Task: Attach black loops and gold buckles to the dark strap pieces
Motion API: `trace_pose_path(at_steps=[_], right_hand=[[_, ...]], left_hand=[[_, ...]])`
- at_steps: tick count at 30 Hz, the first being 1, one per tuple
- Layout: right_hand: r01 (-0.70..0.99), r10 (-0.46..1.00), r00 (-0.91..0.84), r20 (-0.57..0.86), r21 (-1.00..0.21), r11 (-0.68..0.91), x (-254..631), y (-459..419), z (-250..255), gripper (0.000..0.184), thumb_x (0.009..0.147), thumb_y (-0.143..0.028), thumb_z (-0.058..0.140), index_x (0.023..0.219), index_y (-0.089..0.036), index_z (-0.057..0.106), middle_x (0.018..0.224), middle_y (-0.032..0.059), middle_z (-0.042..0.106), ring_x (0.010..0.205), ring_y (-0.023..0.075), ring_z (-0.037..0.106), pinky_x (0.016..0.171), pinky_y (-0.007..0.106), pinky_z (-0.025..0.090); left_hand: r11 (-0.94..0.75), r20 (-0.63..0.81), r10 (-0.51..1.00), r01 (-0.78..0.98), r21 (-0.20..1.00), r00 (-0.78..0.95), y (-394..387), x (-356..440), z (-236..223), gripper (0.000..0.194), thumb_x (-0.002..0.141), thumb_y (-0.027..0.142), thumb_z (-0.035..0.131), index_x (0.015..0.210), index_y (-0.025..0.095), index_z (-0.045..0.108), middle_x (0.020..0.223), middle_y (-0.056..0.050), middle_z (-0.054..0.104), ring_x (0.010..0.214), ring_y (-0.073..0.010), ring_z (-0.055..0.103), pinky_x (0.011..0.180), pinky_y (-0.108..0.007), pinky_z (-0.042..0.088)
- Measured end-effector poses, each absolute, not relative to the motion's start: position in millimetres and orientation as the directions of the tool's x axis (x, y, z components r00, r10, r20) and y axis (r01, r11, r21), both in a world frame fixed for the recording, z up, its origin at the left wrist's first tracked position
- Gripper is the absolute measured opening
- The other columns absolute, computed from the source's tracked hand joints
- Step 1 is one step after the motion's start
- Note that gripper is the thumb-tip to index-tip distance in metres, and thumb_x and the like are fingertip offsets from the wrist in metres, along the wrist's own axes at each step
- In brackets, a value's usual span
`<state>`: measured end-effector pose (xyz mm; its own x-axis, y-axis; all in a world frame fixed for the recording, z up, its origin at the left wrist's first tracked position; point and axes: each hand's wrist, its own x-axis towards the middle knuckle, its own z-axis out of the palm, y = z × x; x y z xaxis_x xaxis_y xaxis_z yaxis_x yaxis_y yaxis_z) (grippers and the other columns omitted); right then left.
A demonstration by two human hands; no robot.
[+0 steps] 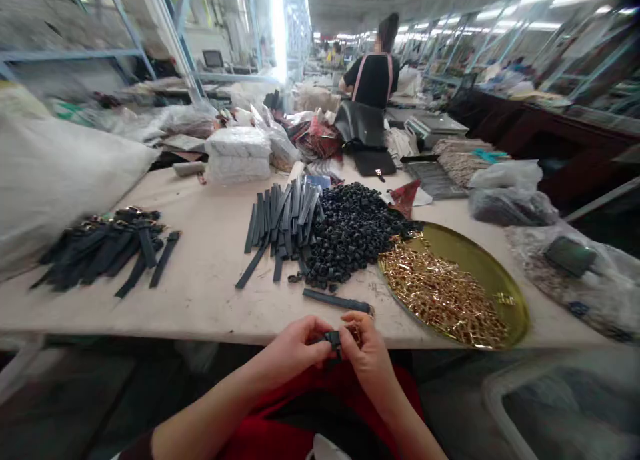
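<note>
My left hand (pixel 300 348) and my right hand (pixel 369 350) meet at the table's front edge, fingers pinched together. Between them is a short dark strap (pixel 332 339), partly hidden by the fingers. A bit of gold-coloured metal shows at my right fingers; its shape is too small to tell. Just beyond the hands lies another dark strap (pixel 336 300) with a gold end. Farther on are a stack of flat dark straps (pixel 285 217) and a heap of small dark loops (pixel 350 227). Right of them, a round gold tray (pixel 457 240) holds many gold metal buckles (pixel 445 287).
Dark straps with metal ends (pixel 115 247) are piled at the left beside a large white sack (pixel 65 160). Wrapped white packs (pixel 237 155), a black bag (pixel 370 160) and plastic bags (pixel 515 197) line the back and right. A person (pixel 373 73) is beyond the table.
</note>
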<state>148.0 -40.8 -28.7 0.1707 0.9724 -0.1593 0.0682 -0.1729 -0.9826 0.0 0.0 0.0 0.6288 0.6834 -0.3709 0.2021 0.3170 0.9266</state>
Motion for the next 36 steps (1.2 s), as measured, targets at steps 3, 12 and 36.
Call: trace_pose_path(at_steps=[3,12,36], right_hand=[[0.054,0.973,0.056,-0.226,-0.972,-0.229,155,-43,-30,0.031,0.073,-0.049,0.053,0.078,-0.018,0.048,0.054,-0.006,0.047,0.047,0.0082,0.044,0.047,0.021,0.035],[-0.41,0.872,-0.264,-0.412,-0.771,-0.488,163,-43,-19,0.033,0.069,-0.042,0.062,0.073,-0.02,0.038,0.057,-0.004,0.057,0.043,0.0056,0.044,0.043,0.017,0.03],[0.365,0.957,-0.197,-0.211,-0.922,-0.128,172,-75,-19,0.013,0.082,-0.03,0.042,0.078,-0.02,0.048,0.064,-0.0026,0.051,0.057,0.0097,0.045,0.054,0.023,0.033]], left_hand=[[0.352,-0.402,0.639,0.216,0.911,0.656,2,0,4,0.022,0.075,0.027,0.054,0.089,0.011,0.05,0.075,-0.002,0.058,0.061,-0.0096,0.049,0.055,-0.023,0.037],[0.407,-0.319,0.557,0.082,0.91,0.767,1,-1,13,0.024,0.078,0.031,0.053,0.092,0.013,0.047,0.08,-0.005,0.061,0.063,-0.0091,0.048,0.05,-0.02,0.029],[0.101,-0.529,0.488,0.557,0.825,0.695,-1,-7,12,0.022,0.074,0.03,0.045,0.069,0.015,0.06,0.059,0.003,0.058,0.053,-0.0087,0.042,0.052,-0.02,0.031]])
